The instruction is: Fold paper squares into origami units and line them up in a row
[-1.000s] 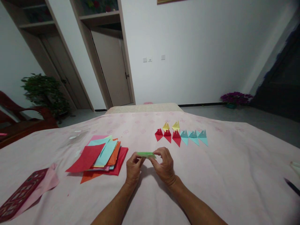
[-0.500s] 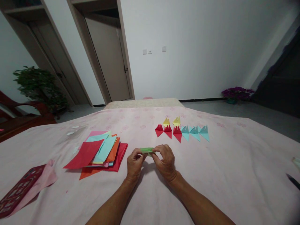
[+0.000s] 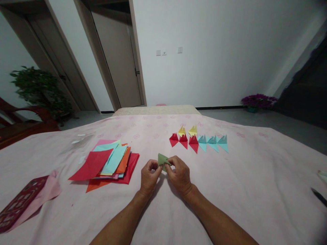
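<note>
A small folded piece of green paper [image 3: 162,159] is pinched between both hands above the table, one face tilted up towards me. My left hand [image 3: 150,175] grips its lower left edge with thumb and fingertips. My right hand [image 3: 179,173] holds its right side, the thumb pressed on the fold. Beyond the hands stand rows of folded paper cranes: yellow ones [image 3: 193,130] at the back, red ones [image 3: 193,143] and light blue ones [image 3: 212,143] in front. Left of my hands lies a loose stack of coloured paper [image 3: 93,165], a red sheet on top.
A pink tablecloth [image 3: 163,214] covers the table. At the lower left lies a dark red patterned packet [image 3: 22,200] with pink paper beside it. Near the right edge is a dark pen-like object [image 3: 318,196]. Clear plastic [image 3: 83,143] rests behind the stack.
The green paper has turned from nearly edge-on to showing a broad, pointed face. Both hands stay closed on it, their fingers slightly shifted. The view has tilted a little.
</note>
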`<state>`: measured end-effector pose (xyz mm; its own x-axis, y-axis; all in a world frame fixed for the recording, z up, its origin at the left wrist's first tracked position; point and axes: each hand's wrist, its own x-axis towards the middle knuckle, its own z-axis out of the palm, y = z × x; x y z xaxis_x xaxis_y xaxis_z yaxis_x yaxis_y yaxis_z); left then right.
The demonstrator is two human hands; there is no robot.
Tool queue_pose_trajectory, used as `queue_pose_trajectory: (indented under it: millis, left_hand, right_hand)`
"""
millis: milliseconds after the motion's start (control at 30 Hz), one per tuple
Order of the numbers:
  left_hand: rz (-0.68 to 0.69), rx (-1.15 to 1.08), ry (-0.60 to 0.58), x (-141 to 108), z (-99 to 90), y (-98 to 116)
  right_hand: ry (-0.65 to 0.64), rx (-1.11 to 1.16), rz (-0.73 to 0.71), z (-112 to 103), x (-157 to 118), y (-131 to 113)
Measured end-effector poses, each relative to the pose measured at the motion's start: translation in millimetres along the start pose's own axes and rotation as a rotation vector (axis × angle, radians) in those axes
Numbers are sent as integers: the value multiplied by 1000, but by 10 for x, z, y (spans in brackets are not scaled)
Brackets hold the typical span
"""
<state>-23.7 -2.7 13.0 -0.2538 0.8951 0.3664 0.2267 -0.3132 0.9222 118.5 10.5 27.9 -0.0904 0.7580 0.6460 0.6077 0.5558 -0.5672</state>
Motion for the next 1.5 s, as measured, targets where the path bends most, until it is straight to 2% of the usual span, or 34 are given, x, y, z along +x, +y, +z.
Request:
queue_pose_trajectory:
  millis: [233,500,633,767,867,1167,1500]
  left_hand:
    - [21,61,9,-15,9,-17]
    - [96,144,13,-34,10,41]
    - [121,89,-62,-48,-11,70]
    - [106,-29,-145,-44,-26,59]
    - [75,-72,-163,-35,-19,22]
    - [-106,-215,-197,-13,22,-80]
    - [-141,-258,-206,-19,26,-33]
  right_hand:
    - [-55,36,1,5,-26,-45]
    - [-54,129,112,44,-46,-5]
    - [-87,350,242,86,-21,55]
    - [-89,645,360,129,26,106]
    - [-105,750,417,134,44,115]
    - [-123,799,474,144,35,162]
    - [-118,837,505,146,30,153]
